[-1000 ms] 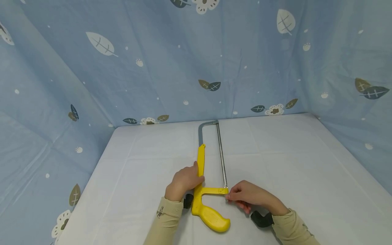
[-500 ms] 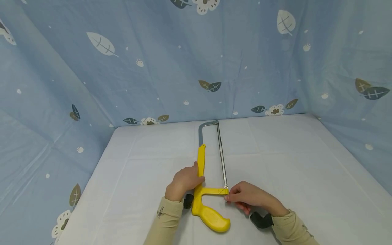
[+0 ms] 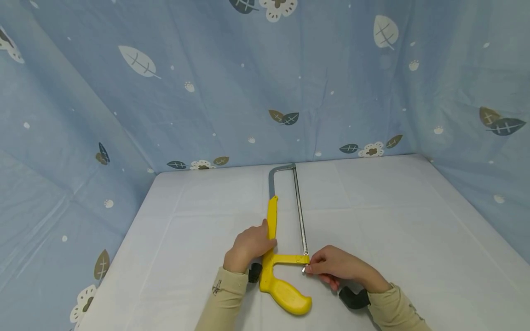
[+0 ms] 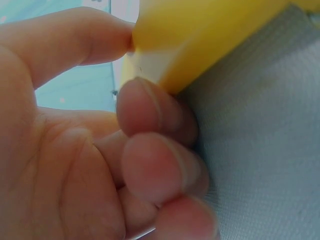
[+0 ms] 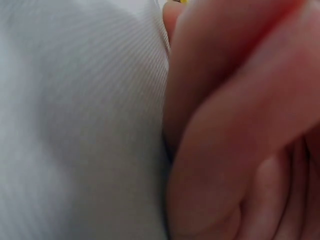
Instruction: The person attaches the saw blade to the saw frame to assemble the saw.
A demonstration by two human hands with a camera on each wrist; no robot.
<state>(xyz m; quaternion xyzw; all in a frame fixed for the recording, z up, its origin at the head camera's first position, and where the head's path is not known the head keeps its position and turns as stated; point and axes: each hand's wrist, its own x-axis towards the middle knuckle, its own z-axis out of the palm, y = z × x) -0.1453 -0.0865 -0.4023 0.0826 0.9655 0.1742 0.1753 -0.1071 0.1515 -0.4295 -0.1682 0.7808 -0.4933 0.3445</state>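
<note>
A hacksaw (image 3: 271, 216) with a yellow handle and grey front bow lies flat on the white cloth, handle toward me. Its thin blade (image 3: 300, 216) runs along the right side. My left hand (image 3: 250, 244) grips the yellow frame above the handle; in the left wrist view, thumb and curled fingertips (image 4: 152, 167) meet the yellow part (image 4: 200, 35). At the near end of the blade, my right hand (image 3: 337, 264) pinches a small shiny wing nut (image 3: 304, 270) below the yellow arm (image 3: 291, 259). The right wrist view shows curled fingers (image 5: 220, 150) close to the cloth, the nut hidden.
The white-covered table (image 3: 207, 207) reaches back to a blue patterned curtain (image 3: 248, 82), which also hangs at both sides. Black wrist mounts (image 3: 354, 297) sit beneath the wrists near the tan sleeves.
The right thumb and fingertips have shifted slightly at the wing nut, and more of its metal shows now. The left hand and the hacksaw stay in place.
</note>
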